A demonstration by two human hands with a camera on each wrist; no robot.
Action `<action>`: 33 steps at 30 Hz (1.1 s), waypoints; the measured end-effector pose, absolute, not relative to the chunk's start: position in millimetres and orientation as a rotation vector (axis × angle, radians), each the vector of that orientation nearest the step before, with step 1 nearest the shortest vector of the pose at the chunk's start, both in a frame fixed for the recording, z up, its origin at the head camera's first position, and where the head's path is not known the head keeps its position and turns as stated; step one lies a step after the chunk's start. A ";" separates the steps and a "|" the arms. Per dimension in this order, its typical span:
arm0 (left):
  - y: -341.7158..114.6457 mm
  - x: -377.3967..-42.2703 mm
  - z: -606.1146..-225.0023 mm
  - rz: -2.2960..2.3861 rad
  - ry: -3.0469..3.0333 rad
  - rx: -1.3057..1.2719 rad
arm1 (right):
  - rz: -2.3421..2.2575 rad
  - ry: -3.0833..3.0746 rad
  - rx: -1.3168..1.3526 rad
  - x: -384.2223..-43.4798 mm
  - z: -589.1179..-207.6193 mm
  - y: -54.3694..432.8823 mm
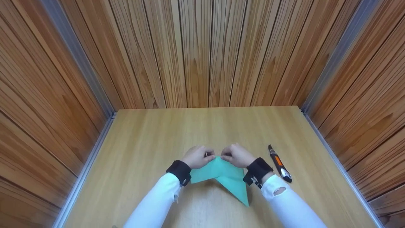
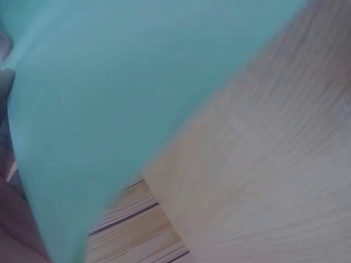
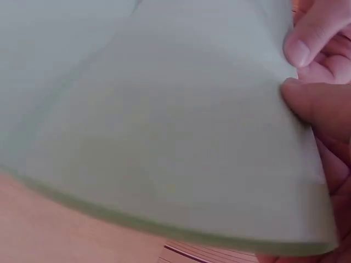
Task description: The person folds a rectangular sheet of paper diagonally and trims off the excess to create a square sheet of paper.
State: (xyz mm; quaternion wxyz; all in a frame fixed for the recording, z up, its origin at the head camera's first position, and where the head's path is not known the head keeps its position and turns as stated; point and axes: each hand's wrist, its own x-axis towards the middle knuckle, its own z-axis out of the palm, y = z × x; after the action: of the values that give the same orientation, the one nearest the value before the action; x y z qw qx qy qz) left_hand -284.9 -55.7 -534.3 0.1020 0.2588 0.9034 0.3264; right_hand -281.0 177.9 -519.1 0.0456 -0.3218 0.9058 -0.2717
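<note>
A folded sheet of green paper [image 1: 218, 171] hangs between both hands, its upper edge raised and two flaps spreading downward in the head view. My left hand [image 1: 198, 156] pinches that upper edge left of its peak, while my right hand [image 1: 238, 155] pinches it just to the right. In the right wrist view the two thumbs lie close together on the edge of the paper [image 3: 175, 137]. Paper [image 2: 120, 82] fills much of the left wrist view and hides most of the left hand's fingers.
A utility knife [image 1: 279, 164] with a black and orange handle lies on the wooden table [image 1: 152, 133], right of the right hand. Wood-plank walls [image 1: 196, 57] with grey metal corner strips enclose the table at the back and both sides.
</note>
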 end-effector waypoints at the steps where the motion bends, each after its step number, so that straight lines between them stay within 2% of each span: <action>1: -57.4 -285.3 -534.2 0.968 2.659 0.764 | -0.845 2.756 -0.989 -281.4 -519.0 179.6; 7: -69.4 -286.2 -534.8 1.027 2.563 0.761 | -0.920 2.694 -1.052 -280.9 -521.7 185.8; 21: -102.1 -290.1 -544.9 1.172 2.465 0.785 | -1.121 2.610 -0.972 -278.7 -527.8 196.4; 33: -116.2 -287.5 -557.4 1.282 2.432 0.720 | -1.289 2.567 -0.781 -278.7 -542.4 203.9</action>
State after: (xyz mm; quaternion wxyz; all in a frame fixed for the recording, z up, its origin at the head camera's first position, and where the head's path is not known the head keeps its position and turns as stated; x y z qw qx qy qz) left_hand -287.5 -116.2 -557.4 0.1490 0.2506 0.8462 0.4461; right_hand -278.7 203.9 -542.4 0.0821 -0.2615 0.8594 -0.4315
